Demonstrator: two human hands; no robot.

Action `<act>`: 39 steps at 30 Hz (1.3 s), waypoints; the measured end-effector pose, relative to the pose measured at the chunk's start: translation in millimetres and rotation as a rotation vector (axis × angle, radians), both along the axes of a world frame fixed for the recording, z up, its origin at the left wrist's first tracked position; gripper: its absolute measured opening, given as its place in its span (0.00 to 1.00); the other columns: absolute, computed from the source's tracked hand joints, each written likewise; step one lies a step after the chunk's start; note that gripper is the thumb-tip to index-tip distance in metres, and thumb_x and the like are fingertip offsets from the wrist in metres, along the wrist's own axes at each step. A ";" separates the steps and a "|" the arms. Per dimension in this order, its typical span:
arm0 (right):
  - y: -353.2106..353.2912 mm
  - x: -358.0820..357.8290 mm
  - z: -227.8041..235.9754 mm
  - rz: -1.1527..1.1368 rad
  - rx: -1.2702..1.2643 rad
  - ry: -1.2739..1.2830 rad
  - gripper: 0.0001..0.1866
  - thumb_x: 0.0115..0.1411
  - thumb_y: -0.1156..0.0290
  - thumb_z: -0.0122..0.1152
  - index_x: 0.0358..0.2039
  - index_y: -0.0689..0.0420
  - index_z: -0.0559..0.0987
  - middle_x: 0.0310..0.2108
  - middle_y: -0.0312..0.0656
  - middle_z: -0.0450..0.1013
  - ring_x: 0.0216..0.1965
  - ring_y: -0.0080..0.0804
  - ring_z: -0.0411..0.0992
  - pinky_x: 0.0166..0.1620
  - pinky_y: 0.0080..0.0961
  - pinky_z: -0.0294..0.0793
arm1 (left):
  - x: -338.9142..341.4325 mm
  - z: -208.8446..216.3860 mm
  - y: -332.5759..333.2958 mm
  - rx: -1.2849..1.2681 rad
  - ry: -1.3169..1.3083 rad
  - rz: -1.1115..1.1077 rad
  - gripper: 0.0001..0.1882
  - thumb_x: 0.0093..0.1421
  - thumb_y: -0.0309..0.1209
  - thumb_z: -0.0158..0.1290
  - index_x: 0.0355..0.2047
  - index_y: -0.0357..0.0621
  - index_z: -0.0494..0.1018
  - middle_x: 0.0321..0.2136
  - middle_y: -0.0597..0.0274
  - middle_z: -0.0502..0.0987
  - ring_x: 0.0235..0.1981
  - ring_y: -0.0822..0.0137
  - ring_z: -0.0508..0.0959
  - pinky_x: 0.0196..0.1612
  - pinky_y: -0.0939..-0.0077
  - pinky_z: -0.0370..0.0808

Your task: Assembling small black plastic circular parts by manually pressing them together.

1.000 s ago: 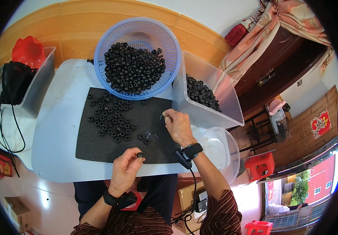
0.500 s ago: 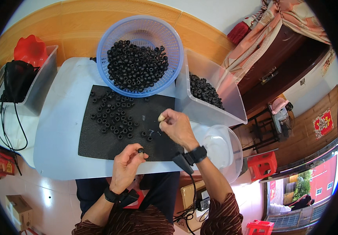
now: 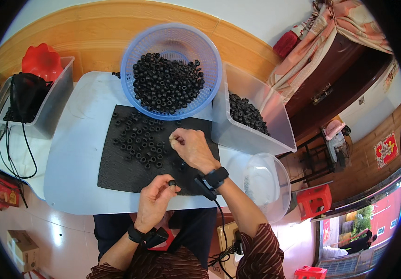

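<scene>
My left hand (image 3: pixel 156 197) is over the table's front edge, pinching a small black ring-shaped part (image 3: pixel 171 183) between thumb and fingertips. Farther up, my right hand (image 3: pixel 193 148) hovers above the black mat (image 3: pixel 121 179), its fingers pressed together. A pale cover shows on a fingertip, and whatever those fingers may grip is too small to make out. Just left of my right hand lies a loose cluster of black ring-shaped parts (image 3: pixel 142 146) with round holes. Part of the mat is hidden beneath my right hand and wrist.
Behind the mat stands a blue perforated basket (image 3: pixel 217 69) heaped with black parts. A clear bin (image 3: pixel 251 139) with more parts is to its right, and a round clear tub (image 3: pixel 282 195) sits at the table's right edge. A cable (image 3: pixel 223 223) hangs from my right wrist.
My right hand has moved left and slightly nearer, toward the loose parts. My left hand stays in about the same place with its part. The whole view has shifted a little.
</scene>
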State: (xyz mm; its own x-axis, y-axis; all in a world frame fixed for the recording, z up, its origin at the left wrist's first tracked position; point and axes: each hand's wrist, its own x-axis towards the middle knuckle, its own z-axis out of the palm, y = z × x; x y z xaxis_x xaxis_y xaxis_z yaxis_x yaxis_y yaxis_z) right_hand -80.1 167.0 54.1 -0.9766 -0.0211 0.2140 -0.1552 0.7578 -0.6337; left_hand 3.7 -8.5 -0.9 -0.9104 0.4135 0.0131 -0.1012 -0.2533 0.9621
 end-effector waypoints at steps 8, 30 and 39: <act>-24.0 -26.0 8.5 -0.042 0.380 -0.283 0.12 0.46 0.68 0.67 0.29 0.63 0.81 0.26 0.53 0.78 0.32 0.50 0.77 0.37 0.38 0.76 | 0.5 -4.1 -1.9 0.034 0.029 -0.015 0.10 0.63 0.24 0.51 0.45 0.37 0.71 0.31 0.64 0.80 0.31 0.80 0.74 0.35 0.83 0.72; -20.0 85.7 -20.4 0.013 -0.701 -0.159 0.07 0.56 0.78 0.59 0.37 0.61 0.79 0.23 0.28 0.71 0.23 0.10 0.65 0.27 0.13 0.67 | -0.9 6.2 -2.1 0.034 0.023 0.021 0.09 0.67 0.27 0.43 0.44 0.36 0.68 0.33 0.59 0.79 0.33 0.74 0.77 0.39 0.79 0.74; -34.6 98.5 -16.0 0.032 -0.561 0.024 0.08 0.57 0.82 0.59 0.38 0.63 0.80 0.31 0.33 0.76 0.32 0.19 0.73 0.37 0.16 0.74 | 0.4 6.5 -3.2 0.072 -0.023 0.033 0.10 0.68 0.27 0.41 0.46 0.35 0.67 0.34 0.61 0.76 0.34 0.74 0.77 0.41 0.78 0.74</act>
